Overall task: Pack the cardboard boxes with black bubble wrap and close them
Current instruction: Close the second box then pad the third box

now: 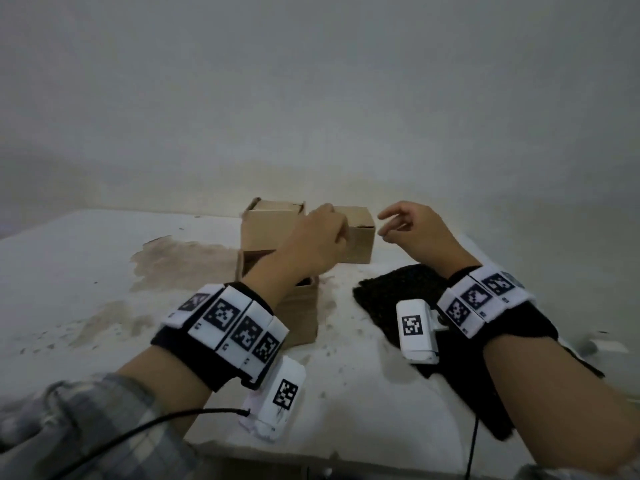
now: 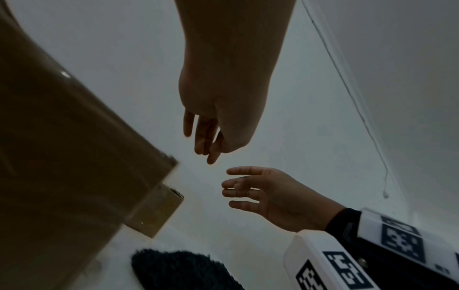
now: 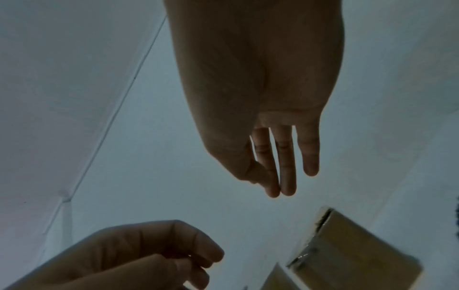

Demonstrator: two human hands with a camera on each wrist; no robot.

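Observation:
Three cardboard boxes stand on the white table (image 1: pixel 104 271). The back left box (image 1: pixel 270 226) has its top flaps up. The back right box (image 1: pixel 360 240) is closed. The near box (image 1: pixel 301 317) is open, with something black showing inside, mostly hidden by my left wrist. My left hand (image 1: pixel 322 237) hovers above the boxes with loosely curled fingers that hold nothing. My right hand (image 1: pixel 394 223) hangs in the air to the right of the closed box, fingers relaxed and spread, empty. A sheet of black bubble wrap (image 1: pixel 391 292) lies flat under my right wrist.
A pale wall (image 1: pixel 311 98) rises right behind the boxes. A brown stain (image 1: pixel 180 261) marks the table left of them. The table's front edge (image 1: pixel 311 455) runs just below my forearms. A thin cable (image 2: pixel 347 82) hangs down the wall.

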